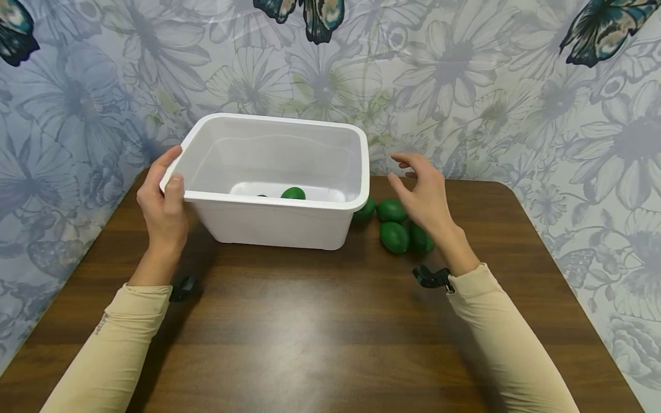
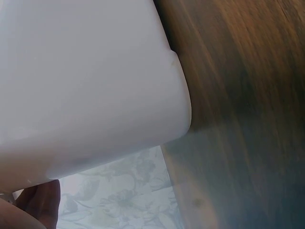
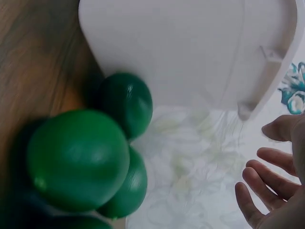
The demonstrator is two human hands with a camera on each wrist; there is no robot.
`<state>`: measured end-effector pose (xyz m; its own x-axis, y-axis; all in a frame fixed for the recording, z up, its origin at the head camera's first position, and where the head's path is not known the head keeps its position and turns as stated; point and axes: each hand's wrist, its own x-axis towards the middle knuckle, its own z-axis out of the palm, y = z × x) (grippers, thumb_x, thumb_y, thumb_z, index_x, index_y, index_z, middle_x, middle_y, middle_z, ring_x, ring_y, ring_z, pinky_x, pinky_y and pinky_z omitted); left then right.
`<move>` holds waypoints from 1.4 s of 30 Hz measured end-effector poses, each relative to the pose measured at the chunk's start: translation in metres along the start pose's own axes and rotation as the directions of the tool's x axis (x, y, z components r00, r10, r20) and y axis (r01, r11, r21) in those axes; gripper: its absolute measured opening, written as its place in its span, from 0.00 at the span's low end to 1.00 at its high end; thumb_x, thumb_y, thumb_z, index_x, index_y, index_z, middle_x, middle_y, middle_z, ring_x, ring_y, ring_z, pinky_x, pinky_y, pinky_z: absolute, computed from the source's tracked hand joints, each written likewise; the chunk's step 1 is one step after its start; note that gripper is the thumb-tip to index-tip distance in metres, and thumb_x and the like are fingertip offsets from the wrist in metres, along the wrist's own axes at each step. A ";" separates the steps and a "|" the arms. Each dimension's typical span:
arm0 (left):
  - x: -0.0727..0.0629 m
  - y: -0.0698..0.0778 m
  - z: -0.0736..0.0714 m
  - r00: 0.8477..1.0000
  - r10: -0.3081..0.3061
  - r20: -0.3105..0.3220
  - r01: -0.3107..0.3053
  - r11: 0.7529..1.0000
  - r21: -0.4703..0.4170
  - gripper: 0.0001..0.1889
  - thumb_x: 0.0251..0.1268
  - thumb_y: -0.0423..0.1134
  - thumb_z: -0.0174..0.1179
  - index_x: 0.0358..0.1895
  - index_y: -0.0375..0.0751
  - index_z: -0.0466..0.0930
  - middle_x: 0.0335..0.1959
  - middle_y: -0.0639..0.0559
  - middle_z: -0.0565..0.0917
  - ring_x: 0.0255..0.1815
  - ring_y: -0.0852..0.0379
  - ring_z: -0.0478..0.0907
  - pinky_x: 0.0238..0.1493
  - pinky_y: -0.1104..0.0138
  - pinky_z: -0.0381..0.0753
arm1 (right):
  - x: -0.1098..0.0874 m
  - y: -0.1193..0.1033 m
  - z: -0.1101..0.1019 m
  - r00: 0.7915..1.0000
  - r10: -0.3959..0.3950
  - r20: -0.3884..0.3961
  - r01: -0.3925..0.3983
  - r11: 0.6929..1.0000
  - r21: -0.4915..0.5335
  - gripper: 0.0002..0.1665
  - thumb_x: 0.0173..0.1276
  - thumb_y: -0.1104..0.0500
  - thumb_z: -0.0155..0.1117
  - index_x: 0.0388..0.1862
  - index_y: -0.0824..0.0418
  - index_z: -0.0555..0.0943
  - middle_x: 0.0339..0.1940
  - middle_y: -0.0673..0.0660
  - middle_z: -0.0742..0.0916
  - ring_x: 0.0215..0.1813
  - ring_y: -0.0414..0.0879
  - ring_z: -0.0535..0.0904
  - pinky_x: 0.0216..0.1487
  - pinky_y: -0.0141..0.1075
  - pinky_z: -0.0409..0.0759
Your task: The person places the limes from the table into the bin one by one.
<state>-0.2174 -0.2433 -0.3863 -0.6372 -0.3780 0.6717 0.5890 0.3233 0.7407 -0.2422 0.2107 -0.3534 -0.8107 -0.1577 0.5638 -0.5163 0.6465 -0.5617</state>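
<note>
Left hand and right hand stand apart over a brown table. Between them is a white tub, rim gripped by the left; below the loosely spread right lie four green ovals, more inside the tub.

Dark lettering on the left sleeve is too small to read.

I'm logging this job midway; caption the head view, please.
Left grip holding a white tub by its edge, green ovals inside and beside it, right grip open near those outside.
</note>
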 end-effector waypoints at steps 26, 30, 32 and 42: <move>-0.001 0.001 0.001 1.000 -0.018 -0.013 0.018 1.000 0.024 0.29 0.63 0.47 0.50 0.64 0.44 0.86 0.60 0.42 0.88 0.52 0.55 0.84 0.50 0.72 0.77 | -0.036 0.073 -0.027 0.963 0.250 0.102 -0.233 0.960 -0.151 0.29 0.76 0.59 0.64 0.73 0.66 0.76 0.70 0.71 0.80 0.64 0.70 0.76 0.61 0.62 0.75; 0.000 0.001 0.001 1.000 -0.012 -0.019 0.012 1.000 0.021 0.29 0.62 0.47 0.50 0.64 0.43 0.86 0.59 0.42 0.88 0.52 0.55 0.84 0.50 0.72 0.77 | -0.040 0.077 -0.029 0.953 0.268 0.141 -0.242 0.954 -0.179 0.29 0.76 0.59 0.64 0.72 0.68 0.77 0.69 0.73 0.80 0.54 0.68 0.77 0.55 0.61 0.74; 0.000 0.001 0.001 1.000 -0.010 -0.021 0.011 1.000 0.019 0.29 0.62 0.47 0.50 0.63 0.42 0.86 0.59 0.41 0.88 0.51 0.55 0.84 0.50 0.72 0.77 | -0.041 0.079 -0.030 0.950 0.272 0.150 -0.244 0.952 -0.184 0.29 0.76 0.59 0.64 0.71 0.69 0.77 0.68 0.74 0.80 0.52 0.68 0.77 0.54 0.60 0.74; -0.001 0.002 0.001 1.000 -0.012 -0.018 0.013 1.000 0.023 0.29 0.63 0.47 0.50 0.64 0.43 0.86 0.59 0.42 0.88 0.51 0.55 0.84 0.50 0.72 0.77 | -0.041 0.095 -0.034 0.951 0.286 0.122 -0.259 0.946 -0.197 0.26 0.75 0.62 0.65 0.69 0.71 0.79 0.66 0.76 0.80 0.58 0.72 0.79 0.60 0.64 0.75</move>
<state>-0.2164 -0.2414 -0.3850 -0.6351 -0.3978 0.6621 0.5691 0.3386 0.7493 -0.2488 0.3036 -0.4089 -0.9518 -0.0560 0.3016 -0.2237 0.7993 -0.5577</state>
